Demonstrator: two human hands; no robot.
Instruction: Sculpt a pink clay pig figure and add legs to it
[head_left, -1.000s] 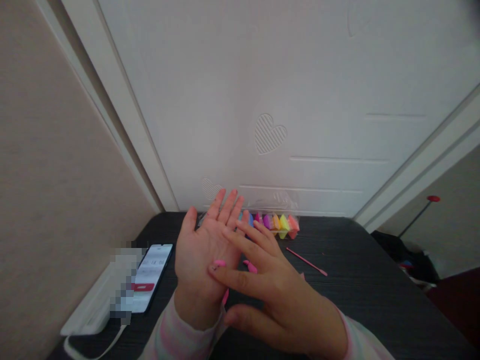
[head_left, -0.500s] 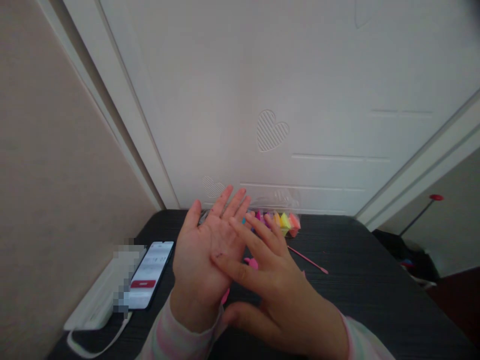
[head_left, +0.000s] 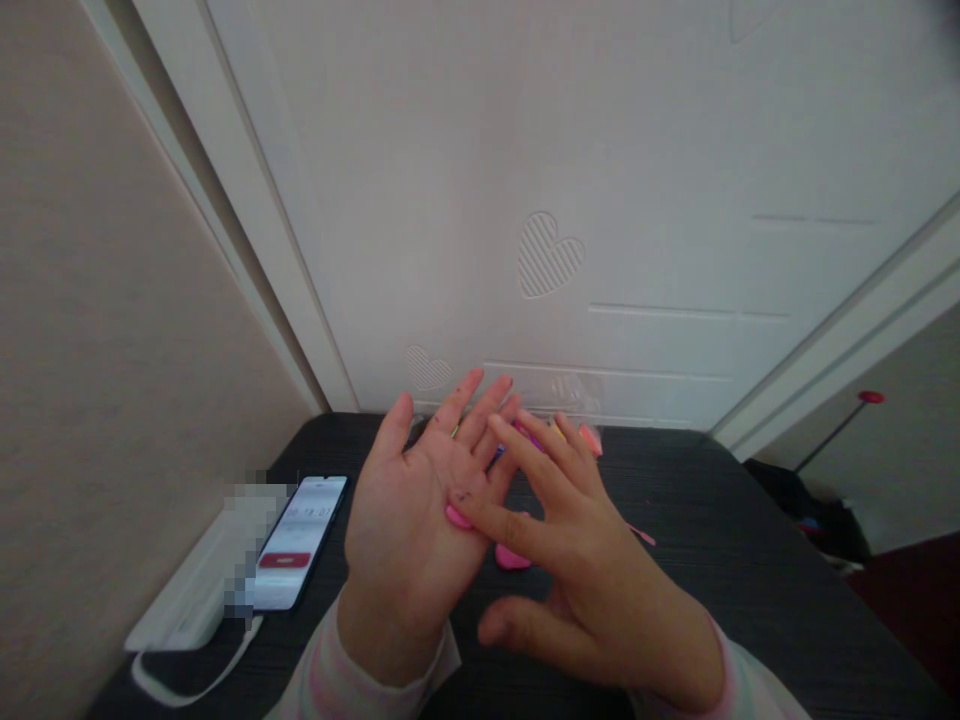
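Note:
My left hand [head_left: 420,520] is turned palm up with its fingers stretched out. On the palm lies a small bit of pink modelling clay [head_left: 460,517]. The index finger of my right hand [head_left: 577,540] reaches over the palm and touches that bit from above, the other fingers spread and the thumb apart. Behind my right hand, a larger pink clay piece [head_left: 513,556] rests on the dark table, partly covered. A thin pink stick [head_left: 643,536] shows its tip beyond the right wrist.
Coloured clay in a clear bag [head_left: 591,440] stands at the table's back edge, mostly behind my fingers. To the left lie a phone [head_left: 304,530] and a white box-like device [head_left: 191,590] with a white cable [head_left: 187,697]. A white panel [head_left: 450,200] with embossed hearts rises behind.
The pink bit on my left palm has come into sight under the right index finger. My right hand has shifted slightly right, covering more of the stick and the clay bag.

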